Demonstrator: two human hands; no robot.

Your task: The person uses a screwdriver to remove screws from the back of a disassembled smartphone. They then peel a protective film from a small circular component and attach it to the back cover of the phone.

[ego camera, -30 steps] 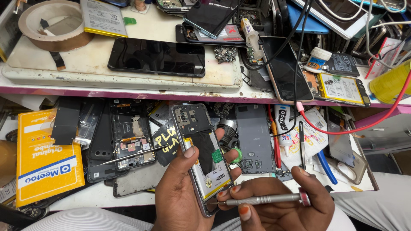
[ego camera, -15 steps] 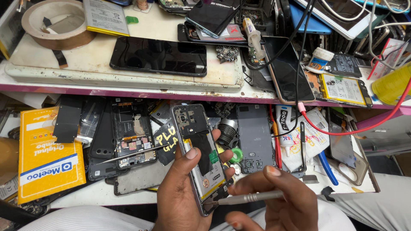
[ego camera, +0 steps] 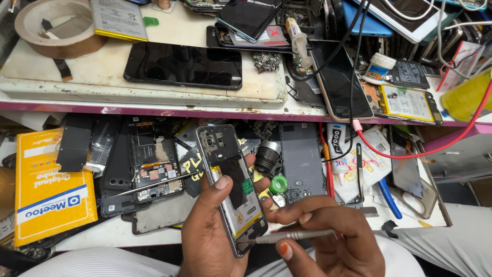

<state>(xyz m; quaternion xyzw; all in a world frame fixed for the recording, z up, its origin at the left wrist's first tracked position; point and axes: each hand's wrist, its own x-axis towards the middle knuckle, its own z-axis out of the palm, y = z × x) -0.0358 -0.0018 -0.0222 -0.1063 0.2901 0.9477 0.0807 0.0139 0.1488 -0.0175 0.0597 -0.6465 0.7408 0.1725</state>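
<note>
My left hand [ego camera: 212,231] grips an opened phone frame [ego camera: 230,184] with its back off, tilted upright, my thumb pressed on its left edge. Circuit parts and a black strip show inside it. In my right hand [ego camera: 328,241] lies a slim metal screwdriver [ego camera: 287,236], held level, its tip touching the phone's lower right corner.
The lower tray holds several stripped phone bodies [ego camera: 148,164], a grey back cover [ego camera: 301,156], tweezers [ego camera: 154,184], a glue tube [ego camera: 335,151], a green ring [ego camera: 278,184] and a yellow box [ego camera: 48,184]. On the upper shelf lie a black phone [ego camera: 184,64], a tape roll [ego camera: 56,25], batteries [ego camera: 407,102] and cables [ego camera: 410,149].
My right hand has turned over and slid the screwdriver left, so its tip now meets the phone's bottom corner. The left hand keeps the phone almost still.
</note>
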